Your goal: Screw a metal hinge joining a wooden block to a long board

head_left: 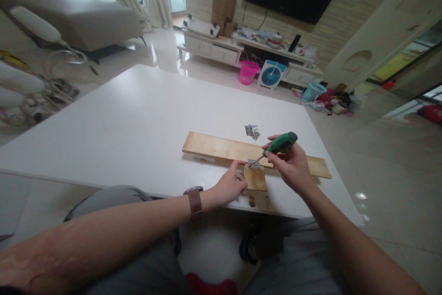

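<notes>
A long wooden board (pixel 221 147) lies on the white table (pixel 138 124), with a small wooden piece (pixel 256 180) butted against its near edge. A metal hinge (pixel 253 163) sits across the joint between them. My right hand (pixel 292 166) is closed round a green-handled screwdriver (pixel 281 143), whose tip points down-left onto the hinge. My left hand (pixel 229 187) has its fingers pinched at the left edge of the small piece, beside the hinge. A brown-strapped watch (pixel 195 202) is on my left wrist.
Spare hinges and screws (pixel 252 131) lie just beyond the board. Two small stickers (pixel 258 201) are at the table's near edge. Beyond the table stand a TV cabinet (pixel 248 53), a pink basket (pixel 248 72), a fan (pixel 271 74) and a grey sofa (pixel 86 14).
</notes>
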A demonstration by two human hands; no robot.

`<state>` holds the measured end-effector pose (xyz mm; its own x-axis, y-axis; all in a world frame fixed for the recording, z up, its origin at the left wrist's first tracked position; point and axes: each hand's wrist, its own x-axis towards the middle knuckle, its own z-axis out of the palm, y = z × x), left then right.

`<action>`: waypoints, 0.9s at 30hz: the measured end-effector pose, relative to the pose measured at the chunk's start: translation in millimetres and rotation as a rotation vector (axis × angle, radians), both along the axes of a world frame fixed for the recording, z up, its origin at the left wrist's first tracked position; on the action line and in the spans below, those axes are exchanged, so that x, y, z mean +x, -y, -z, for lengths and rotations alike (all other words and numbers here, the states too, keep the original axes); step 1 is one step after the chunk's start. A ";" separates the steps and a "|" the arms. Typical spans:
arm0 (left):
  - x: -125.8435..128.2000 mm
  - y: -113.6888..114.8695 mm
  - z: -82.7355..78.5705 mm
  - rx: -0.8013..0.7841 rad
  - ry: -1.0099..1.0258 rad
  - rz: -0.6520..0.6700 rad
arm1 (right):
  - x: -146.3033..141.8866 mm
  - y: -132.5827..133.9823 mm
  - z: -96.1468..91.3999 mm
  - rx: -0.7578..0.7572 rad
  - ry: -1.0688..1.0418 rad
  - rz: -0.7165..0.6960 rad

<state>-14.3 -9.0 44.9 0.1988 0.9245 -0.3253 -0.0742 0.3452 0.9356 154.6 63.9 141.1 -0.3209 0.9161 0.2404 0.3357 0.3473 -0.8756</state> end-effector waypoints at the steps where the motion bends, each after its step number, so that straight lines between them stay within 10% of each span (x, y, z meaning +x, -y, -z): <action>1: 0.1 -0.1 0.3 -0.008 0.007 -0.004 | -0.1 -0.2 0.4 -0.001 -0.001 0.000; 27: 0.4 -0.5 0.7 -0.033 0.045 -0.015 | 1.0 -2.7 6.1 0.007 -0.002 -0.016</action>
<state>-13.8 -8.5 44.3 0.2003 0.9164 -0.3465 -0.1214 0.3742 0.9194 155.6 66.6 135.1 -0.3347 0.9092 0.2475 0.3288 0.3589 -0.8736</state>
